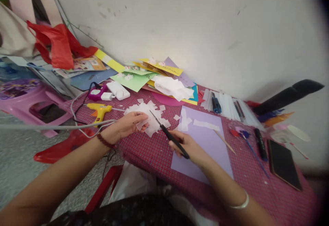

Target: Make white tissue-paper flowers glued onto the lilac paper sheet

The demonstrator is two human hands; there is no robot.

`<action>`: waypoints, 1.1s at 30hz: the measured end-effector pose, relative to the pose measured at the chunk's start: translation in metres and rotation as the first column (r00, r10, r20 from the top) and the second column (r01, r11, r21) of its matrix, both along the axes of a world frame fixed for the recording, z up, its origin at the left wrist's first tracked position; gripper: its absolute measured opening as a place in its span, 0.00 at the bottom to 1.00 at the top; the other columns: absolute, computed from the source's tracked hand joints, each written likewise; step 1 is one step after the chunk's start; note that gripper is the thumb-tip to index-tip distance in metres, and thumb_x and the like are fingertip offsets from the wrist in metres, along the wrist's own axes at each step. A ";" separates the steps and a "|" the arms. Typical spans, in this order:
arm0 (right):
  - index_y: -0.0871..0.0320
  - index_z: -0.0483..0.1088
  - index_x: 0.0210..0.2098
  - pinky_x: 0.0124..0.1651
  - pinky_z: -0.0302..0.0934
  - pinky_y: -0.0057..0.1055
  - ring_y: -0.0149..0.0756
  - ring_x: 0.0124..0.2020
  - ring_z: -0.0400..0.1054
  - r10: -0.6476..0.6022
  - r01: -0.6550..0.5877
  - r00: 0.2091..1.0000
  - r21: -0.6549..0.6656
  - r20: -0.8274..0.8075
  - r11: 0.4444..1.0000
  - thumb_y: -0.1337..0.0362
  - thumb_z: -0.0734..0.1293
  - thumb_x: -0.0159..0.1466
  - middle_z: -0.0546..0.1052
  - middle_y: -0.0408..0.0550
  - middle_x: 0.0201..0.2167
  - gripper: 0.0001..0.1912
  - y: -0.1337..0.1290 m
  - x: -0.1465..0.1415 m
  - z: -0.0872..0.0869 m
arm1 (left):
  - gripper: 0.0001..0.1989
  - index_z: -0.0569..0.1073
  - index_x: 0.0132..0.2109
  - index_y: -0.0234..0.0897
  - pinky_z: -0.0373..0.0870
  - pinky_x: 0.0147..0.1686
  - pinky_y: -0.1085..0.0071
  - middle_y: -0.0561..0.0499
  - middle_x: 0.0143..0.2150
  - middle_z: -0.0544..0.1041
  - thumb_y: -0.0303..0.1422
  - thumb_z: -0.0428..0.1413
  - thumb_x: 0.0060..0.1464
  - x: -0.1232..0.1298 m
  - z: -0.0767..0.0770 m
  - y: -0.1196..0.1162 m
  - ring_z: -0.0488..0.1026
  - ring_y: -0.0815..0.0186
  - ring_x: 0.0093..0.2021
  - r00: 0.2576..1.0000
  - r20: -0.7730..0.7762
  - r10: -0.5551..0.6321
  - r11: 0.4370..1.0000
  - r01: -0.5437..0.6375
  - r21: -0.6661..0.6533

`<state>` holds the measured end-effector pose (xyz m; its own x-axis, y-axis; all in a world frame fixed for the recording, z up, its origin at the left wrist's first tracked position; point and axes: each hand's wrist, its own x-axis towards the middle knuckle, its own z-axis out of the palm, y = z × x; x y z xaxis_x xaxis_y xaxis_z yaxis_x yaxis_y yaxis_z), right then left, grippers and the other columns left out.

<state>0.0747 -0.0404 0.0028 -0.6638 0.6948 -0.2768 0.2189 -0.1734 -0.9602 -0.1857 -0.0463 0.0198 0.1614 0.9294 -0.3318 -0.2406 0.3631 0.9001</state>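
My left hand point(132, 123) pinches a small white paper piece point(141, 125) above a pile of cut white paper squares point(154, 111). In my right hand point(186, 145) are black-handled scissors point(172, 138), their blades pointing up and left toward the pile, close to my left fingers. Beneath and beside my right hand lies a lilac paper sheet point(205, 143). On that sheet are white paper strips point(205, 125) and a pointed wooden stick point(224, 142).
A yellow glue gun point(99, 112) and its cables lie left of the pile, near a purple socket block point(97, 93). Coloured papers point(138, 82) are stacked against the wall. Right of the lilac sheet are a black marker point(260, 144) and a dark tablet-like object point(284, 164).
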 end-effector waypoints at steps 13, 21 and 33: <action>0.56 0.62 0.54 0.33 0.52 0.32 0.30 0.29 0.56 0.101 -0.099 0.993 0.039 -0.053 0.994 0.39 0.69 0.57 0.63 0.43 0.32 0.36 -0.002 0.008 0.010 | 0.17 0.67 0.28 0.35 0.67 0.25 0.76 0.55 0.25 0.74 0.35 0.68 0.44 0.000 0.003 0.000 0.70 0.73 0.23 0.968 0.053 0.246 0.959 -0.251 0.132; 0.58 0.65 0.48 0.29 0.52 0.29 0.27 0.26 0.56 0.162 -0.167 0.982 -0.041 -0.101 0.985 0.39 0.70 0.57 0.65 0.41 0.29 0.32 -0.004 0.006 0.010 | 0.16 0.70 0.27 0.33 0.67 0.25 0.78 0.54 0.26 0.74 0.36 0.68 0.44 0.008 0.001 0.000 0.69 0.75 0.24 0.985 0.007 0.171 0.974 -0.170 0.150; 0.60 0.66 0.44 0.27 0.55 0.27 0.26 0.25 0.60 0.148 -0.165 0.964 -0.061 -0.221 0.984 0.39 0.68 0.59 0.69 0.44 0.31 0.30 -0.003 0.016 0.003 | 0.14 0.69 0.29 0.34 0.67 0.24 0.77 0.53 0.26 0.76 0.33 0.67 0.43 0.005 0.000 0.002 0.71 0.73 0.24 0.956 0.152 0.250 0.947 -0.274 0.166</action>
<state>0.0904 -0.0433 0.0053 -0.8125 0.5591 -0.1652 0.0398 -0.2295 -0.9725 -0.1810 -0.0445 0.0195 -0.0667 0.9873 -0.1440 -0.4222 0.1029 0.9007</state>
